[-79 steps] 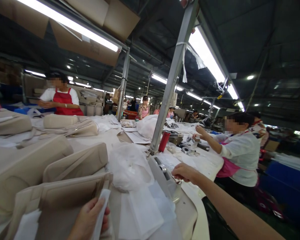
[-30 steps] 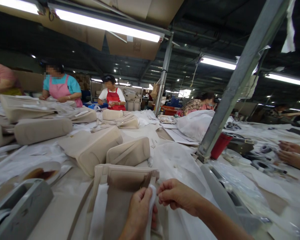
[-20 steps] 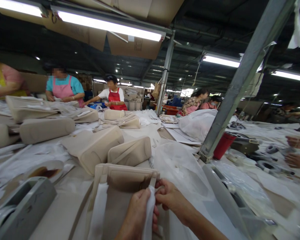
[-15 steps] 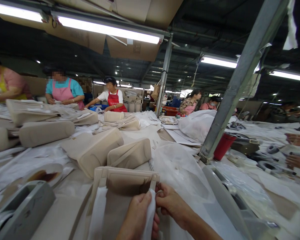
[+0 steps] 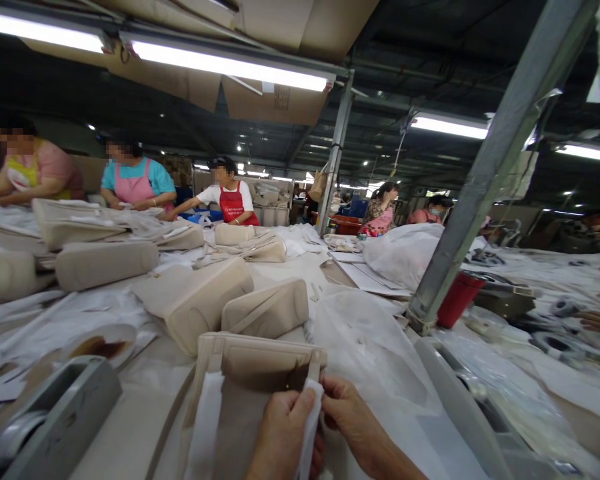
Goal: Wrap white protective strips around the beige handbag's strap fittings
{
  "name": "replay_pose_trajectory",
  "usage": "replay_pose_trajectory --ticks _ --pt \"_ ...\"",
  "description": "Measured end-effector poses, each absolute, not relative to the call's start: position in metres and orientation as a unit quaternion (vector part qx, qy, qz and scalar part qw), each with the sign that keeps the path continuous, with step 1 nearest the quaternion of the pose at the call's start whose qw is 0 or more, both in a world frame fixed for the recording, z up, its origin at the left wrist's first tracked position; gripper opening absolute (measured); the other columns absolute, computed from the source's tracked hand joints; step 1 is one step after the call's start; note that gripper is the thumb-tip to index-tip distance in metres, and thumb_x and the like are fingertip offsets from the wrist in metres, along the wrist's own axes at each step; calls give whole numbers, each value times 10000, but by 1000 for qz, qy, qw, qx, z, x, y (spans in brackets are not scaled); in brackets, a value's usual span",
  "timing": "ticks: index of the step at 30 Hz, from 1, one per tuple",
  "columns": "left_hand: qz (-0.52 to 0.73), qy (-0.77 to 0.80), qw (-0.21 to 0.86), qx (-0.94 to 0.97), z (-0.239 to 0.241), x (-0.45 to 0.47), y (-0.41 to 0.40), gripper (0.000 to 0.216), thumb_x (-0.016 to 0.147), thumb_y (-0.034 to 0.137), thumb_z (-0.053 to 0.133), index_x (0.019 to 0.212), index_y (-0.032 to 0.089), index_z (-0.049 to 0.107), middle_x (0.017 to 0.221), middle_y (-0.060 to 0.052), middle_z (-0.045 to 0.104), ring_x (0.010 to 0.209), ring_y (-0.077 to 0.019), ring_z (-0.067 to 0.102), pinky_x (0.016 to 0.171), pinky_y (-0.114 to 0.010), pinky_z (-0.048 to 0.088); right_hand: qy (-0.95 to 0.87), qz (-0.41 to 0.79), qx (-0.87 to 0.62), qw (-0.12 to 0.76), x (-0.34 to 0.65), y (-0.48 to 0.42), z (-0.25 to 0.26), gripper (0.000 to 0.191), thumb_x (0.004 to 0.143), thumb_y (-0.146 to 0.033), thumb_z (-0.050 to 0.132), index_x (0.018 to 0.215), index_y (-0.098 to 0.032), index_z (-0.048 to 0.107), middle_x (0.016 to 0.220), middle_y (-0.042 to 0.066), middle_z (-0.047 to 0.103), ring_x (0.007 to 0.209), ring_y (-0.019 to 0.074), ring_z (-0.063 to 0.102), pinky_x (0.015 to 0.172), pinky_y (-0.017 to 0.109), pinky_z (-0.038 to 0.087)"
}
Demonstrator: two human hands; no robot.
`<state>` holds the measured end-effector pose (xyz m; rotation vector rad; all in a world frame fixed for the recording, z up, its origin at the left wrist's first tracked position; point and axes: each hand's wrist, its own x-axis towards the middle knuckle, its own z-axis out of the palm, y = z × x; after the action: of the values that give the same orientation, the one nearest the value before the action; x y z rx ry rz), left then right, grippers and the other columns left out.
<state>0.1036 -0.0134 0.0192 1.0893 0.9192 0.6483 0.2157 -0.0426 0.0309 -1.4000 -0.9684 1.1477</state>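
Observation:
A beige handbag (image 5: 260, 363) lies in front of me, its straps partly covered in white wrapping. My left hand (image 5: 284, 427) is closed around the wrapped right strap, thumb on top of the white wrapping (image 5: 310, 420). Pinching the edge of that same wrapping from the right is my right hand (image 5: 350, 417); its fingertips are partly hidden. The left strap also carries a white wrapping (image 5: 205, 427), which neither hand touches.
More beige bags (image 5: 265, 310) lie just beyond. Grey tape dispensers (image 5: 60, 413) stand on both sides. A metal post (image 5: 485, 193) rises at right beside a red cup (image 5: 460, 300). Clear plastic (image 5: 365, 340) covers part of the table. Several co-workers (image 5: 140, 180) work across it.
The view has shifted slightly, so the scene sits a little further right. My right hand has moved slightly down along the wrapping; my left hand keeps its hold on the strap.

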Motion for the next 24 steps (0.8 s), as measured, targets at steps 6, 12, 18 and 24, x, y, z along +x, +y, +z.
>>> replay_pose_trajectory --ticks 6,12,18,24 --pt "305 414 703 491 22 102 -15 756 549 905 470 678 165 562 418 1 532 298 -111 451 274 -199 329 -372 488 -573 543 217 -36 20 298 661 -390 697 836 -157 633 546 -53 535 460 76 402 465 217 232" --pt "329 412 641 558 22 101 -15 666 651 838 456 634 178 541 414 0 526 301 -119 459 286 -203 298 -306 478 -583 581 233 -54 26 359 633 -483 769 735 -155 663 728 30 661 625 114 548 437 169 264" --pt "340 412 628 566 25 102 -16 630 675 813 453 599 191 509 426 3 512 327 -123 458 314 -221 309 -305 596 -474 573 213 -62 38 419 655 -511 790 771 -137 643 604 5 603 502 109 548 419 188 328" --pt "339 407 622 576 19 102 -15 631 694 810 429 607 192 520 436 11 503 352 -136 475 339 -233 341 -288 610 -442 591 199 -59 22 494 577 -560 834 782 -163 623 527 -22 567 412 107 498 422 242 425"
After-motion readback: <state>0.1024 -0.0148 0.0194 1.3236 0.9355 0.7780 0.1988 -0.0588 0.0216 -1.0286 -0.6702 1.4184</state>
